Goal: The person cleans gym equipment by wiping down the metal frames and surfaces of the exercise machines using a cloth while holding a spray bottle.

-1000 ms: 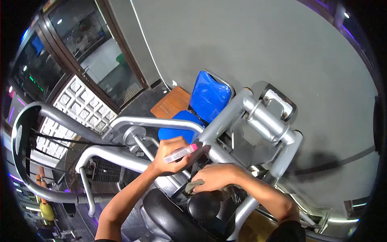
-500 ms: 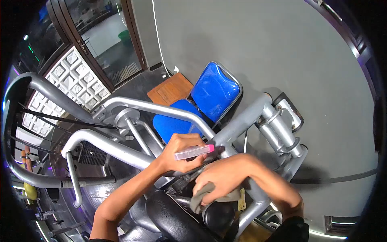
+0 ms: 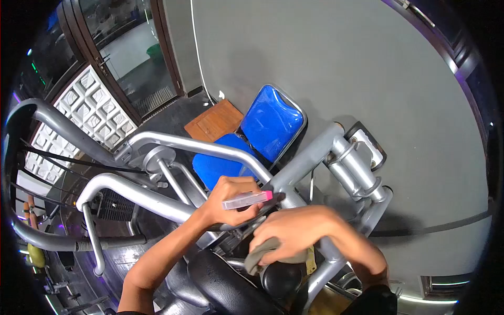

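Observation:
My left hand [image 3: 231, 188] is closed around a small, flat, clear bottle [image 3: 244, 200] with a pink cap, held above the silver frame of an exercise machine [image 3: 173, 208]. Lower and to the right, my right hand [image 3: 291, 231] grips a grey-green cloth [image 3: 261, 255], its fingers bunched into the fabric. The cloth is at the machine's frame, just above a round black pad [image 3: 283, 278]; whether it touches the metal is hidden by the hand. A long black padded seat [image 3: 231, 283] lies below both hands.
A blue folding chair [image 3: 273, 123] stands behind the machine against the grey wall [image 3: 399, 105], beside a brown wooden board [image 3: 214, 122]. Silver tubes and handles curve around on the left. A glass door [image 3: 131, 58] is at the upper left.
The whole view has shifted slightly, so the surroundings sit a little further left. Both hands keep their holds, and the right hand with the cloth has barely moved against the frame.

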Demonstrator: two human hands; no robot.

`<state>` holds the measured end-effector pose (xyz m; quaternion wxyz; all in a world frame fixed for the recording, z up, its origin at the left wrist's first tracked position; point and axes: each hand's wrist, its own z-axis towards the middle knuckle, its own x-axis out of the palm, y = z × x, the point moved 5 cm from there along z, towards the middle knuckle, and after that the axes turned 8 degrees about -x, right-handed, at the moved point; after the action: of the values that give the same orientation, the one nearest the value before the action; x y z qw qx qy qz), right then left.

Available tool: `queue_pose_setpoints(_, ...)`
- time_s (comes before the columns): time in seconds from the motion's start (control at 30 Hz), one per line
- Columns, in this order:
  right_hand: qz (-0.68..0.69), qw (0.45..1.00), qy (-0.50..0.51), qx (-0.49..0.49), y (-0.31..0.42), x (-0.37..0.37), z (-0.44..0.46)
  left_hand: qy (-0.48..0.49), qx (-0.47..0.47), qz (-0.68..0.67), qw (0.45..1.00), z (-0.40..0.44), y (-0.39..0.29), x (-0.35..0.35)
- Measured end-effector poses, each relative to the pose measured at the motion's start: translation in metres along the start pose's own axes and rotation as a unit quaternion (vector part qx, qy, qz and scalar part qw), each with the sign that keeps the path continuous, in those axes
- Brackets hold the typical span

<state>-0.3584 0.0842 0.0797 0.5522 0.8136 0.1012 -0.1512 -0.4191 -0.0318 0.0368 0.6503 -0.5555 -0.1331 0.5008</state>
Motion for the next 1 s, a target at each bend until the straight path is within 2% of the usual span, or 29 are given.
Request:
queue_pose_setpoints(0.03,0.007,0.998,-0.067,-0.019,0.008,-0.003,-0.016,-0.002,0.002,-0.002,1.000,0.000,-0.001,0.000)
queue_pose_setpoints(0.1,-0.072,0.983,-0.167,0.018,0.033,0.000,-0.043,-0.004,0.007,-0.004,1.000,0.000,-0.003,0.000)
queue_pose_setpoints(0.17,-0.125,0.970,-0.205,0.030,0.048,0.019,-0.052,0.000,0.025,0.031,0.999,-0.001,-0.005,0.001)
queue_pose_setpoints(0.27,-0.194,0.917,-0.344,-0.053,0.063,0.051,-0.069,-0.004,0.047,0.067,0.997,-0.003,-0.007,0.003)
queue_pose_setpoints(0.43,-0.193,0.896,-0.398,-0.043,0.060,0.097,-0.099,-0.001,0.060,0.073,0.996,-0.004,-0.008,0.002)
queue_pose_setpoints(0.5,-0.105,0.872,-0.476,-0.037,0.041,0.108,-0.109,-0.004,0.069,0.088,0.994,-0.004,-0.016,-0.001)
queue_pose_setpoints(0.53,-0.067,0.870,-0.489,-0.001,0.033,0.111,-0.111,-0.001,0.066,0.083,0.994,-0.002,-0.023,-0.004)
queue_pose_setpoints(0.63,-0.081,0.831,-0.547,0.062,0.022,0.103,-0.102,0.030,0.050,0.090,0.994,0.003,-0.047,-0.012)
queue_pose_setpoints(0.67,-0.092,0.805,-0.585,0.046,0.028,0.093,-0.097,0.052,0.052,0.094,0.993,0.004,-0.058,-0.012)
queue_pose_setpoints(0.8,-0.098,0.803,-0.585,0.056,0.041,0.078,-0.080,0.117,0.051,0.125,0.984,0.006,-0.093,-0.009)
queue_pose_setpoints(0.87,-0.195,0.793,-0.570,0.091,0.060,0.085,-0.079,0.152,0.038,0.143,0.977,0.005,-0.108,-0.005)
queue_pose_setpoints(0.9,-0.191,0.790,-0.575,0.090,0.063,0.090,-0.081,0.158,0.039,0.146,0.976,0.005,-0.116,-0.004)
queue_pose_setpoints(0.97,-0.203,0.786,-0.582,0.043,0.071,0.105,-0.083,0.195,0.040,0.146,0.969,0.004,-0.131,0.001)
queue_pose_setpoints(1.0,-0.167,0.778,-0.605,0.034,0.066,0.115,-0.085,0.203,0.038,0.145,0.968,0.002,-0.136,0.002)
